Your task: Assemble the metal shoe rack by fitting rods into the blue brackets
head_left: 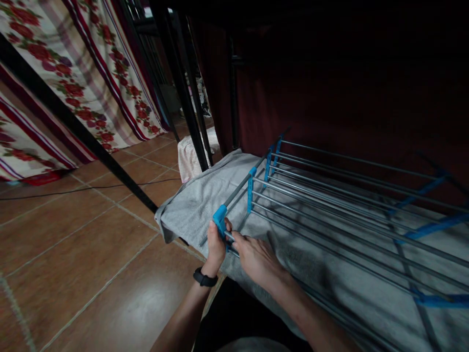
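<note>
A folded metal drying rack (340,195) with grey rods and blue plastic joints lies on a grey cloth (190,205) spread over a low surface. My left hand (215,244), with a black band on its wrist, is closed around the rack's blue corner joint (220,216). My right hand (256,256) rests just beside it, its fingertips pinching a grey rod near that same corner.
Brown tiled floor (84,254) stretches to the left, with a thin black cable across it. Black metal frame legs (183,88) stand behind the cloth. Floral red-and-white fabric (73,58) hangs at the upper left. A pale bundle (190,156) sits behind the leg. The right background is dark.
</note>
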Demonstrator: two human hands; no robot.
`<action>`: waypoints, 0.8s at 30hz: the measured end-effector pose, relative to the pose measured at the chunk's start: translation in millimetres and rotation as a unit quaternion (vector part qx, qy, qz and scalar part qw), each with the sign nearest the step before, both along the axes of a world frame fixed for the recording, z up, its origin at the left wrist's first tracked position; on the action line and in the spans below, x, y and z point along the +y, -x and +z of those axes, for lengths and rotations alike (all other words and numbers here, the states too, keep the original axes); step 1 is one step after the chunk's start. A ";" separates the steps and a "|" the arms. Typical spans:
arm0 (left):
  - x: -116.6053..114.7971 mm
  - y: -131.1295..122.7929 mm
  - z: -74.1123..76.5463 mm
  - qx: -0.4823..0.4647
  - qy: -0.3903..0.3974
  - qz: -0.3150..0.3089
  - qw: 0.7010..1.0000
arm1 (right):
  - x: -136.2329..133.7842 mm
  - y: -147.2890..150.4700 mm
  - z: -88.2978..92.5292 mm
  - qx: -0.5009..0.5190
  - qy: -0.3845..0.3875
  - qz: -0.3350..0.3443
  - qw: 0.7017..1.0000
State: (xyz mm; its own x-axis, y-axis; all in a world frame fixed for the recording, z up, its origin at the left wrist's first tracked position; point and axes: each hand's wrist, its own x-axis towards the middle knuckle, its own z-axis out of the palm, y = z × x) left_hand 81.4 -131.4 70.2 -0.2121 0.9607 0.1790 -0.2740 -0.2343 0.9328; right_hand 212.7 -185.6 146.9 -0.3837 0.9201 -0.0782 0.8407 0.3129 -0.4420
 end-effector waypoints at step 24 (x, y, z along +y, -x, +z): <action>0.6 -4.6 1.6 -0.027 -0.005 0.032 0.999 | 0.1 -1.1 -2.6 0.013 -0.002 0.007 1.000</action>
State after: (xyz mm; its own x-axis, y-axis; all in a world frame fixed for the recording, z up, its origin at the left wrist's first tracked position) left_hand 85.9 -130.8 71.8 -0.2819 0.9433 0.1754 -0.3080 -0.2622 0.9146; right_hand 213.8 -185.5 144.3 -0.3990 0.9147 -0.0648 0.8245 0.3270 -0.4618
